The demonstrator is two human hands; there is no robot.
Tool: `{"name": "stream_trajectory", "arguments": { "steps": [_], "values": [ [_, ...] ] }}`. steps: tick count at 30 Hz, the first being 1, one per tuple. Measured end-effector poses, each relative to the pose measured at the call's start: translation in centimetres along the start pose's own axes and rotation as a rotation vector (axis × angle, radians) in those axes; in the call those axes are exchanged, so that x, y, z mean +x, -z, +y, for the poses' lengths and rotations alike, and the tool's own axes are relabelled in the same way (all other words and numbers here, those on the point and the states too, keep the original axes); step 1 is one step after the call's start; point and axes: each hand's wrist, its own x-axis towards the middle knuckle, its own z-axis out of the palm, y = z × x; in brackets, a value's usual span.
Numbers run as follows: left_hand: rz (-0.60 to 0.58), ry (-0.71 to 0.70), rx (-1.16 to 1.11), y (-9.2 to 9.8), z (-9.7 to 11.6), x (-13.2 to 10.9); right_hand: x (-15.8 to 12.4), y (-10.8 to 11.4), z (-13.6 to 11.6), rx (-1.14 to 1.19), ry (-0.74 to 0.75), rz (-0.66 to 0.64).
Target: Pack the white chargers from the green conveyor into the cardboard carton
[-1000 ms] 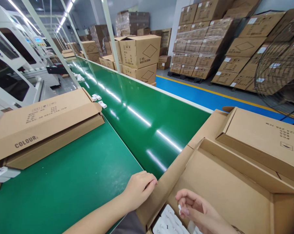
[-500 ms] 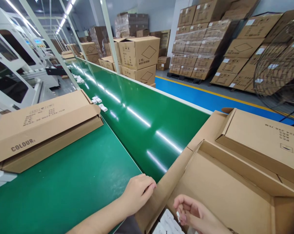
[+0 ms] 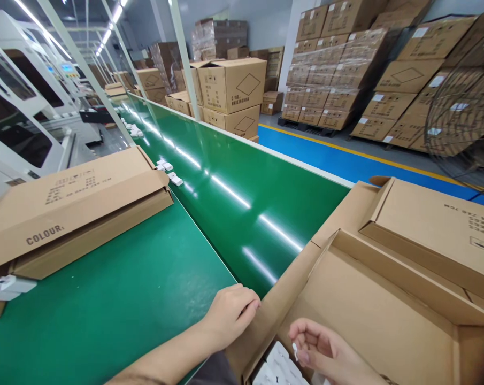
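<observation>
The right hand (image 3: pixel 322 347) pinched a small white piece (image 3: pixel 295 351), roughly upright, over the open carton's (image 3: pixel 374 299) near-left part, just right of the white pieces (image 3: pixel 279 366) inside, while the curled left hand (image 3: pixel 233 314), grip impossible to tell, lay farther off by the carton's left flap (image 3: pixel 266 327).
</observation>
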Motion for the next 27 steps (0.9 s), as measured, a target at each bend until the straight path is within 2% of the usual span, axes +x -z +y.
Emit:
{"name": "stream_trajectory", "arguments": {
  "steps": [10, 20, 27],
  "values": [
    [-0.001, -0.025, 0.016, -0.2, -0.2, -0.1, -0.2, -0.3, -0.4, 0.060, 0.027, 0.070],
    [0.000, -0.016, 0.012, 0.1, 0.1, 0.1, -0.8, 0.3, -2.3, 0.259, -0.061, 0.081],
    [0.010, -0.025, 0.033, 0.0, 0.2, -0.1, -0.8, 0.4, -2.4, 0.287, -0.074, 0.109]
  ]
}}
